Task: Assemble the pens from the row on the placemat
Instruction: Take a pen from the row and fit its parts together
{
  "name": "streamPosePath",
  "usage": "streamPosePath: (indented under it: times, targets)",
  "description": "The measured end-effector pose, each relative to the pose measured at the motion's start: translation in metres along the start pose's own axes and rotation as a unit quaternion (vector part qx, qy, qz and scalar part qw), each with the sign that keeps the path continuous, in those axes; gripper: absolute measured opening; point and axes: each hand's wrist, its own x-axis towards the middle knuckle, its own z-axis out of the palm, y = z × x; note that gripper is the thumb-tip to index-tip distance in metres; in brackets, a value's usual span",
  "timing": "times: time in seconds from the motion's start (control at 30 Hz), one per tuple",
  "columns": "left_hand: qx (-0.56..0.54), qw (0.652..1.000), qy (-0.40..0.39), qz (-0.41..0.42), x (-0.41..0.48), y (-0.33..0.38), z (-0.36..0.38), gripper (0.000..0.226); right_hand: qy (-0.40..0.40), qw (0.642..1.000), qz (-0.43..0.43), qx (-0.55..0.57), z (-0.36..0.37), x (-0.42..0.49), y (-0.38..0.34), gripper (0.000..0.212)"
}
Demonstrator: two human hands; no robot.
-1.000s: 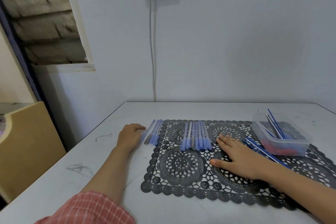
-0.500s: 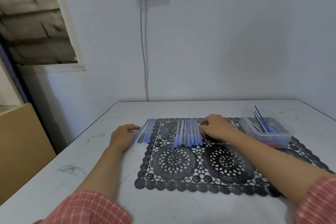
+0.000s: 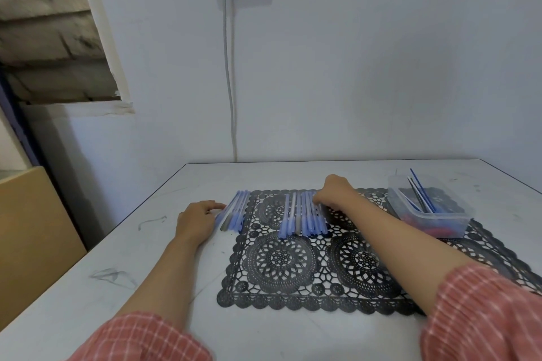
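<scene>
Soft even light, faint shadows, wide-angle warp, edges blurry.

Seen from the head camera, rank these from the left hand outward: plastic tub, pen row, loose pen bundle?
1. Pen bundle, at the placemat's left edge, beside the left hand.
2. Pen row, mid-placemat.
3. Plastic tub, far right.

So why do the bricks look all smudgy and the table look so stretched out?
In the head view the bricks sit at the frame's left edge and look smeared and soft, while the placemat in the middle is sharp; also in the head view, the wide lens splays the edges of the table outward; the light there is soft and even, shadows faint.
</scene>
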Motion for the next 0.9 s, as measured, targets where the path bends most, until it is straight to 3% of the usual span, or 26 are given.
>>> streamPosePath:
  times: [0.3,0.37,0.43,0.5,0.63,0.8,0.9]
  targets:
    - [0.005,1.0,0.006,0.006,-0.001,0.001,-0.001,0.043,0.008,1.0,0.012,0.006,0.0,0.002,-0.001,0.026]
    - [-0.004,1.0,0.013,0.002,-0.002,0.002,-0.001,0.043,0.001,0.999,0.015,0.04,-0.005,0.001,-0.001,0.009]
    - [-0.011,0.999,0.034,0.0,-0.003,0.003,-0.002,0.041,-0.004,0.991,0.018,0.133,-0.01,0.004,0.002,0.037]
    - [0.005,0.997,0.077,0.006,-0.005,0.007,-0.003,0.036,-0.01,0.974,0.013,0.225,-0.018,0.0,0.003,0.049]
    - [0.004,0.99,0.132,0.053,-0.009,0.033,-0.002,0.027,-0.023,0.918,-0.012,0.396,-0.033,-0.018,0.0,0.042]
    - [-0.034,0.977,0.095,0.19,-0.039,0.097,0.005,0.022,-0.058,0.844,-0.038,0.532,-0.039,-0.047,0.004,0.023]
    - [-0.06,0.961,0.06,0.262,-0.066,0.125,0.009,0.039,-0.066,0.804,-0.029,0.59,-0.037,-0.058,0.011,0.015]
